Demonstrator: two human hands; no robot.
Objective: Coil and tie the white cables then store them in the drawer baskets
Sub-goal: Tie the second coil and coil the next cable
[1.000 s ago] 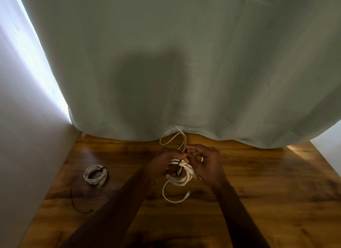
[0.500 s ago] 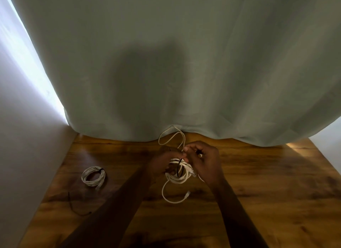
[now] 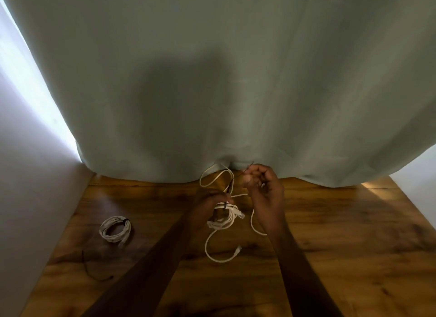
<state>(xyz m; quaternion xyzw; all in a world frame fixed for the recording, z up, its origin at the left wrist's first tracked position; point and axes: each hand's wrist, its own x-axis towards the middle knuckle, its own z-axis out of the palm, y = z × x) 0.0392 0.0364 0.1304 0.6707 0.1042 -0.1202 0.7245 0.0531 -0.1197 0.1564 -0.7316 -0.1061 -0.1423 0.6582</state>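
My left hand grips a coiled white cable just above the wooden table. A thin dark tie wraps the coil and runs up and right to my right hand, which pinches its end near the curtain's hem. Loose white loops trail from the coil toward the curtain and toward me, ending in a plug lying on the table. A second white cable coil, bound with a dark tie, lies on the table at the left.
A loose dark tie lies on the table near the left front. A pale green curtain hangs along the table's far edge. A white wall borders the left side. No drawer or basket is in view.
My right hand has lifted up and to the right, away from the coil, drawing the dark tie out taut. My left hand still holds the coil in the same place.
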